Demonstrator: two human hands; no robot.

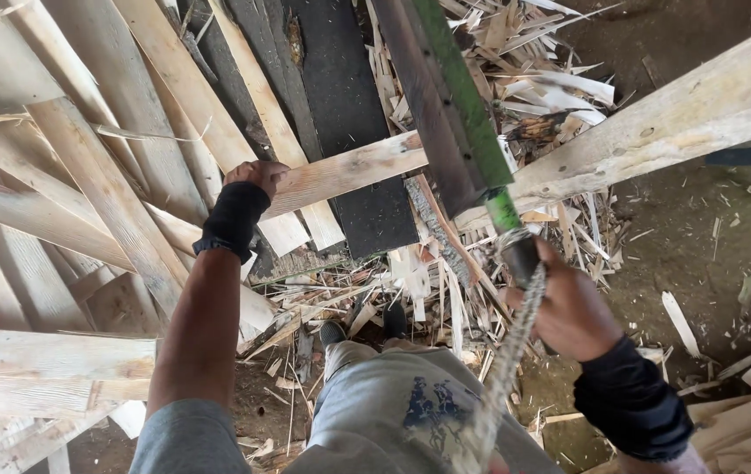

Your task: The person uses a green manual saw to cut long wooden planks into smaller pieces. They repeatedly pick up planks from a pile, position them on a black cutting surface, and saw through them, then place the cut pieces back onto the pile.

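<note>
The right hand (568, 307) is closed in a fist around the grip of a long tool (454, 114), its fingers wrapped tight about the dark handle end just below a short green section. From that hand the tool's long axis runs up and away to the left, a flat dark blade with a green edge that points toward the far pile of boards. A frayed, pale rope (507, 369) hangs from the grip, passing down beside the wrist toward the person's lap. A black cuff covers the right wrist.

The left hand (257, 175) is curled shut over the near end of a pale wooden plank (349, 171). The plank lies nearly level, its length reaching from that hand rightward until it meets the tool's blade. This wrist also wears a black cuff.

Just past the left hand, more rough boards (112, 193) lean and overlap, most slanting away to the left. A dark flat panel (349, 105) lies under the held plank. Beyond the right hand a thick light beam (674, 123) slants upward to the right.

Below both hands, splintered offcuts and shavings (410, 281) litter the dirt floor (700, 246) around the person's dark shoes (333, 332) and grey trousers.
</note>
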